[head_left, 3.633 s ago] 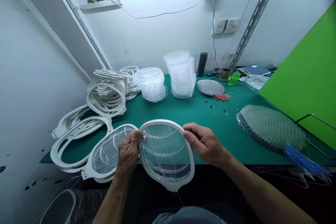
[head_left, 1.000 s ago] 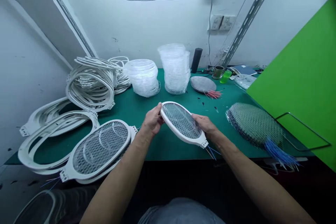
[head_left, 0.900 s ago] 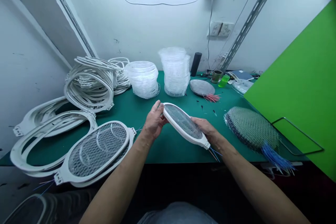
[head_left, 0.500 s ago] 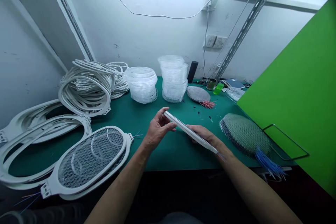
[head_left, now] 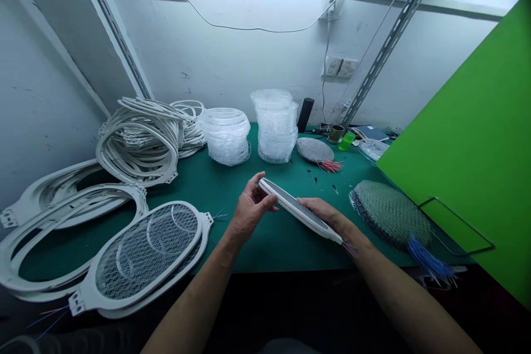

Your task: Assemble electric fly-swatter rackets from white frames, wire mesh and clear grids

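Observation:
A white oval racket head with grey mesh (head_left: 296,209) is held tilted above the green table, its rim toward me. My left hand (head_left: 251,204) pinches its far left end between thumb and fingers. Around its far side my right hand (head_left: 321,210) grips the rim, with most fingers hidden behind it. Thin red and blue wires stick out of the near right end, by my right wrist. To the left, finished-looking mesh racket heads (head_left: 147,251) lie stacked flat, wires trailing from their ends.
White oval frames (head_left: 136,146) are heaped at the back left. Clear plastic ring stacks (head_left: 276,127) stand near the wall. Grey mesh with red wires (head_left: 315,149) and a mesh stack with blue wires (head_left: 388,213) lie to the right, beside a green panel (head_left: 468,138).
The racket head has rolled slightly in my hands, so more of its grey mesh face shows. Both hands keep their hold, and the view has shifted a little.

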`<state>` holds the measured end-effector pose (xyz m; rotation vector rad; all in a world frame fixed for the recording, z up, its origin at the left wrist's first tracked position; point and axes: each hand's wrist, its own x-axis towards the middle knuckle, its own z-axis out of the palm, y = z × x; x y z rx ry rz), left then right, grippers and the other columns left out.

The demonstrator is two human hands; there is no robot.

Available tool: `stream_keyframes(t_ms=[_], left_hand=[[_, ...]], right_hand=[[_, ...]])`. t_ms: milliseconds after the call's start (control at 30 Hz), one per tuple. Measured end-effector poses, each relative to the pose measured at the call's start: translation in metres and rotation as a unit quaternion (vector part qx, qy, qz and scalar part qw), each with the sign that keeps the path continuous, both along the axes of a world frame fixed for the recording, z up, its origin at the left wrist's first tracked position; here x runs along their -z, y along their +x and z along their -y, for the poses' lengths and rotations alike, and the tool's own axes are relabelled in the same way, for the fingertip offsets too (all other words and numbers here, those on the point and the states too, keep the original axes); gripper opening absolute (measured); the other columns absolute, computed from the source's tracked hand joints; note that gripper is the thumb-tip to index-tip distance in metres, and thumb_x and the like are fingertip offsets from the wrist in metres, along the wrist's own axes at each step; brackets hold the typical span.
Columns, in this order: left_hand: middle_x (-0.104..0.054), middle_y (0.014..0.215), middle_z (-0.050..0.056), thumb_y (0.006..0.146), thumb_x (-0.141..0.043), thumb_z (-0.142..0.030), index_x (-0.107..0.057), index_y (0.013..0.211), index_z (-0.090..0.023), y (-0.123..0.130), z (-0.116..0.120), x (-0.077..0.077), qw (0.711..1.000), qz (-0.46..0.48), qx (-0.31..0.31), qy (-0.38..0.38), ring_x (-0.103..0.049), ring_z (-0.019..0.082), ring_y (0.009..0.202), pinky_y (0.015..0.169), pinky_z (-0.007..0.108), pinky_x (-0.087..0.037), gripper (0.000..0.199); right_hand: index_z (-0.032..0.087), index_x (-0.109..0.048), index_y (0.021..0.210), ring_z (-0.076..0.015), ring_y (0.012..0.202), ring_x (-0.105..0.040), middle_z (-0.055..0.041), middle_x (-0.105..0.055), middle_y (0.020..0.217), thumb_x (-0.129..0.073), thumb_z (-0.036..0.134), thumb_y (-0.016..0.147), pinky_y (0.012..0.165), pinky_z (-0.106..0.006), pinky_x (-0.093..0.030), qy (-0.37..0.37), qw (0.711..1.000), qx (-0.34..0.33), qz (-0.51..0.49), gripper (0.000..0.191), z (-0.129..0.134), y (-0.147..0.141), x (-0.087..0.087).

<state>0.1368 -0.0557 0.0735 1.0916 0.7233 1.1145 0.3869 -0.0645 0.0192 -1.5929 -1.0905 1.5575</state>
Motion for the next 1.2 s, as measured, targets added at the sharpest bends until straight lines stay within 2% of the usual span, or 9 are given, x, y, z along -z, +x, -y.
stream_keyframes(t_ms=[300, 367, 467, 533, 600, 700, 833, 1033, 1200], left_hand=[[-0.062, 0.099, 0.001, 0.068, -0.092, -0.033, -0.051, 0.133, -0.019, -0.001, 0.0, 0.004, 0.999, 0.02, -0.013, -0.048, -0.068, 0.018, 0.086, 0.071, 0.034, -0.066, 0.078], [-0.063, 0.099, 0.001, 0.067, -0.092, -0.031, -0.052, 0.129, -0.019, -0.002, -0.003, 0.006, 0.997, 0.02, -0.017, -0.077, -0.069, 0.017, 0.084, 0.072, 0.033, -0.066, 0.075], [-0.063, 0.094, -0.001, 0.067, -0.091, -0.027, -0.052, 0.126, -0.019, -0.004, -0.006, 0.01, 0.994, 0.031, -0.03, -0.101, -0.067, 0.012, 0.075, 0.072, 0.034, -0.067, 0.071], [-0.062, 0.091, -0.003, 0.068, -0.09, -0.025, -0.052, 0.125, -0.019, -0.005, -0.009, 0.011, 0.993, 0.037, -0.039, -0.107, -0.065, 0.01, 0.07, 0.072, 0.034, -0.067, 0.069], [-0.062, 0.089, -0.003, 0.068, -0.09, -0.024, -0.052, 0.125, -0.019, -0.005, -0.012, 0.011, 0.992, 0.039, -0.045, -0.107, -0.064, 0.01, 0.07, 0.073, 0.035, -0.067, 0.068], [-0.062, 0.089, -0.003, 0.07, -0.089, -0.023, -0.052, 0.126, -0.019, -0.003, -0.016, 0.008, 0.993, 0.031, -0.046, -0.104, -0.066, 0.011, 0.071, 0.075, 0.038, -0.068, 0.067], [-0.062, 0.091, -0.003, 0.073, -0.089, -0.026, -0.051, 0.13, -0.02, 0.003, -0.018, 0.007, 0.995, 0.02, -0.05, -0.081, -0.067, 0.012, 0.073, 0.075, 0.039, -0.068, 0.069], [-0.062, 0.096, -0.001, 0.07, -0.092, -0.032, -0.054, 0.13, -0.021, 0.014, -0.01, 0.009, 0.998, 0.007, -0.049, -0.044, -0.068, 0.014, 0.081, 0.074, 0.038, -0.068, 0.072], [-0.063, 0.102, 0.001, 0.071, -0.091, -0.035, -0.053, 0.137, -0.022, 0.018, -0.001, 0.012, 0.998, 0.009, -0.047, -0.033, -0.067, 0.017, 0.091, 0.076, 0.035, -0.067, 0.077]], right_hand=[[0.013, -0.077, 0.088, -0.0157, 0.061, -0.06, -0.0039, -0.071, 0.071, -0.07, 0.06, 0.085, 0.054, -0.024, -0.046, 0.04, 0.997, -0.001, 0.073, 0.047, -0.005, 0.004, -0.005], [0.016, -0.079, 0.09, -0.0191, 0.073, -0.066, -0.0036, -0.075, 0.08, -0.072, 0.057, 0.084, 0.062, -0.025, -0.051, 0.075, 0.992, -0.009, 0.104, 0.042, -0.007, 0.011, -0.004], [0.022, -0.081, 0.095, -0.0273, 0.103, -0.07, -0.002, -0.079, 0.101, -0.072, 0.052, 0.084, 0.086, -0.032, -0.056, 0.176, 0.966, -0.038, 0.187, 0.033, -0.005, 0.023, -0.009], [0.023, -0.082, 0.099, -0.0298, 0.115, -0.068, -0.0019, -0.078, 0.111, -0.067, 0.051, 0.089, 0.099, -0.037, -0.054, 0.229, 0.945, -0.047, 0.228, 0.033, 0.004, 0.03, -0.018], [0.023, -0.081, 0.108, -0.0291, 0.12, -0.067, -0.0032, -0.077, 0.119, -0.062, 0.051, 0.093, 0.103, -0.039, -0.053, 0.263, 0.934, -0.062, 0.234, 0.037, 0.018, 0.032, -0.032], [0.023, -0.076, 0.122, -0.0261, 0.118, -0.069, -0.0051, -0.074, 0.126, -0.064, 0.047, 0.095, 0.1, -0.036, -0.055, 0.307, 0.922, -0.11, 0.211, 0.039, 0.044, 0.023, -0.054], [0.024, -0.077, 0.12, -0.0235, 0.109, -0.072, -0.0049, -0.076, 0.12, -0.068, 0.04, 0.095, 0.096, -0.032, -0.057, 0.375, 0.895, -0.13, 0.205, 0.031, 0.064, 0.003, -0.071], [0.024, -0.076, 0.122, -0.0241, 0.116, -0.069, -0.0055, -0.074, 0.125, -0.065, 0.039, 0.098, 0.102, -0.033, -0.055, 0.416, 0.876, -0.123, 0.209, 0.03, 0.057, -0.013, -0.074], [0.023, -0.078, 0.114, -0.0183, 0.085, -0.071, -0.0037, -0.078, 0.106, -0.056, 0.04, 0.102, 0.076, -0.026, -0.056, 0.397, 0.879, -0.15, 0.218, 0.031, 0.056, -0.022, -0.081]])
